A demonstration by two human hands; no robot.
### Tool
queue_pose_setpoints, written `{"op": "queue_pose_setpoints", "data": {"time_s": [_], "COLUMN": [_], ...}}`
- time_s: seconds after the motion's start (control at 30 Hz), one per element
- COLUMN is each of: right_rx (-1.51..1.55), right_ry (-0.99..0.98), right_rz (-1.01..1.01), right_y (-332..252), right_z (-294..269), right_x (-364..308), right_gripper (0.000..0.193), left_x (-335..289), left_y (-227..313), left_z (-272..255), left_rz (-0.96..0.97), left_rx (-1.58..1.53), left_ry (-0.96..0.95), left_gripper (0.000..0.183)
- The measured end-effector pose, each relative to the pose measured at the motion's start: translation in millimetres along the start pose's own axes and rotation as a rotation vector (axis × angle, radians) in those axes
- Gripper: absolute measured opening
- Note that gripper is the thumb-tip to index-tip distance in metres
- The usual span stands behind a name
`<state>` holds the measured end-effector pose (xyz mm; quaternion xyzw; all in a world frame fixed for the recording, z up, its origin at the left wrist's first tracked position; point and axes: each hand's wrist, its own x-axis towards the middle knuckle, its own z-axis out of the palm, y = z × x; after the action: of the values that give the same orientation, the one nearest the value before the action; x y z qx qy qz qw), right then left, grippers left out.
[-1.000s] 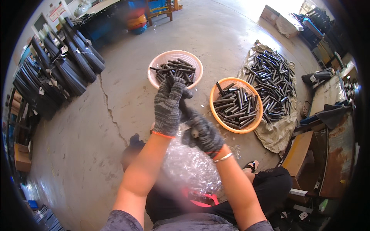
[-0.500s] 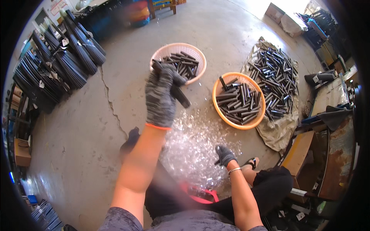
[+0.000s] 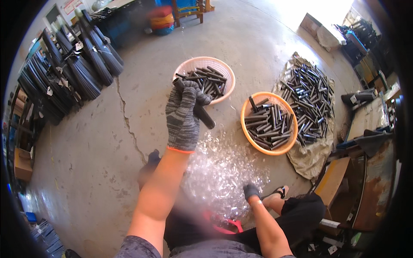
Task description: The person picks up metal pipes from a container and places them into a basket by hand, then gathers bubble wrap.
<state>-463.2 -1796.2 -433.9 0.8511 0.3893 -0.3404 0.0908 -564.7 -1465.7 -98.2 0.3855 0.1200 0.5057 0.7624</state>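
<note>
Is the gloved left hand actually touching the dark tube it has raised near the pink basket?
Touching. The head view shows the left hand with its gloved fingers wrapped around the dark tube, whose ends stick out either side of the fist.

A workshop: cracked concrete floor (image 3: 86, 142), baskets (image 3: 269, 122) of dark metal tubes (image 3: 312, 99).

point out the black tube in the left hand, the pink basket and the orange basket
black tube (image 3: 205, 117), head view, lower end past the glove
pink basket (image 3: 227, 73), head view, right rim
orange basket (image 3: 245, 129), head view, left rim
</note>
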Motion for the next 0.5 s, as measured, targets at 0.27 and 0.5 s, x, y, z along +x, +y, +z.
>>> {"op": "queue_pose_setpoints", "data": {"time_s": [0.27, 0.5], "right_rx": [1.502, 1.555], "right_ry": [0.195, 0.144], "right_rz": [-0.424, -0.676], "right_y": [-125.4, -164.7], "right_z": [-222.5, -209.7], "right_x": [-41.0, -54.8], "right_gripper": [0.048, 0.025], "left_x": [-8.1, -2.5], "left_y": [-6.9, -7.2], "left_z": [2.0, -1.4], "left_rz": [-0.061, -0.017], "left_rx": [0.018, -0.030], "left_ry": [0.021, 0.016], "left_gripper": [0.017, 0.015]}}
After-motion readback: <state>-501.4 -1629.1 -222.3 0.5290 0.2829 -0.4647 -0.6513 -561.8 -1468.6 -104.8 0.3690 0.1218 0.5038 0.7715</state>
